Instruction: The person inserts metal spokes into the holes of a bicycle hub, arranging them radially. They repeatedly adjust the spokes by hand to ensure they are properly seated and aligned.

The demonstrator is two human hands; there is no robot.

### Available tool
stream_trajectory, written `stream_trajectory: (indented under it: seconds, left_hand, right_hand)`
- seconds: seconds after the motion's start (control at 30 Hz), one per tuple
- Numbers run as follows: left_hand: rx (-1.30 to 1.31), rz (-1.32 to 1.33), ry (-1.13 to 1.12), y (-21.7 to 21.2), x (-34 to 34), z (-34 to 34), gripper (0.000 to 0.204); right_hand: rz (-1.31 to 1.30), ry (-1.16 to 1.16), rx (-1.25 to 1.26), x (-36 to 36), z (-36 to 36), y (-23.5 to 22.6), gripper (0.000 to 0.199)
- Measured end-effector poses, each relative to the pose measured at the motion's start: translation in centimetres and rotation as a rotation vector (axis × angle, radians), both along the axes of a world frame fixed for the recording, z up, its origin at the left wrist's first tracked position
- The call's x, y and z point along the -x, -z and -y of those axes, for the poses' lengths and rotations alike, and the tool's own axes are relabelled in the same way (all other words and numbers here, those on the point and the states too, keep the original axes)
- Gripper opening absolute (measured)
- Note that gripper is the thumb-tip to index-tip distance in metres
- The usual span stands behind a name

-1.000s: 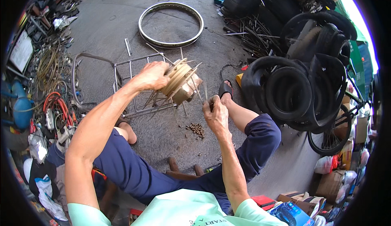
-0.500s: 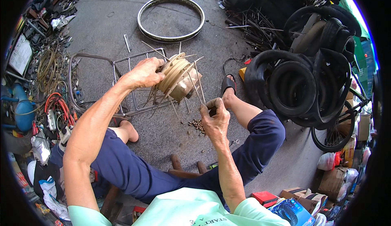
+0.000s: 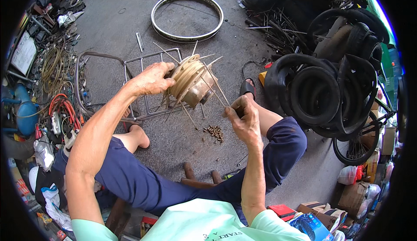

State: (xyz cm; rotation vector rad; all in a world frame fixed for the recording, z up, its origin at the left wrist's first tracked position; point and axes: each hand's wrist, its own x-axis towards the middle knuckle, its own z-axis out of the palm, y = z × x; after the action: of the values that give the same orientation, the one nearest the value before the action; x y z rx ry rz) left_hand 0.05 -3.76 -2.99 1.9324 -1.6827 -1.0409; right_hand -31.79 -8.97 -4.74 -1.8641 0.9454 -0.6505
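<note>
A dusty, tan wheel hub (image 3: 195,84) is held up between my knees, with several loose spokes sticking out of its flanges. My left hand (image 3: 154,78) grips the hub's left side, thumb and fingers on its edge. To the right of the hub, my right hand (image 3: 244,117) is closed in a pinch on the outer end of a spoke (image 3: 218,94) that runs from the hub. On the floor below lies a small pile of brass-coloured spoke nipples (image 3: 214,132). A bare metal wheel rim (image 3: 187,38) lies flat farther off.
A tubular metal frame (image 3: 145,106) rests on the floor under and left of the hub. Black tyres (image 3: 315,95) are heaped on the right, below a bundle of loose metal rods (image 3: 280,34). Cables and tools (image 3: 54,78) crowd the left side. Cardboard boxes (image 3: 323,212) stand at lower right.
My right hand has moved right and slightly down, and the pinched spoke now slants further outward. The hub stays in my left hand, turned slightly. The whole view has shifted a little.
</note>
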Motion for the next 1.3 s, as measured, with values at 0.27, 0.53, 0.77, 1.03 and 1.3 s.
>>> stream_trajectory:
  seconds: [0.27, 0.53, 0.77, 1.03, 1.3]
  left_hand:
    - [0.010, 0.016, -0.020, -0.2, 0.0, -0.1, 0.047]
    - [-0.004, -0.028, -0.029, 0.5, -0.5, -0.5, 0.048]
    - [-0.004, 0.019, -0.020, 0.2, -0.2, -0.3, 0.050]
    - [-0.016, -0.020, -0.029, 0.3, -0.4, -0.4, 0.051]
    - [-0.005, -0.041, -0.043, 0.5, -0.5, -0.5, 0.050]
  right_hand:
    - [-0.245, 0.328, 0.227, 0.1, -0.1, 4.6, 0.014]
    - [-0.004, 0.265, 0.101, -0.8, -8.4, 1.6, 0.011]
    - [-0.095, 0.172, 0.104, -0.6, -9.9, 2.5, 0.013]
    - [-0.128, 0.149, 0.191, -0.7, -8.8, 1.8, 0.013]
    - [-0.084, 0.128, 0.190, -1.8, -5.9, 1.6, 0.013]
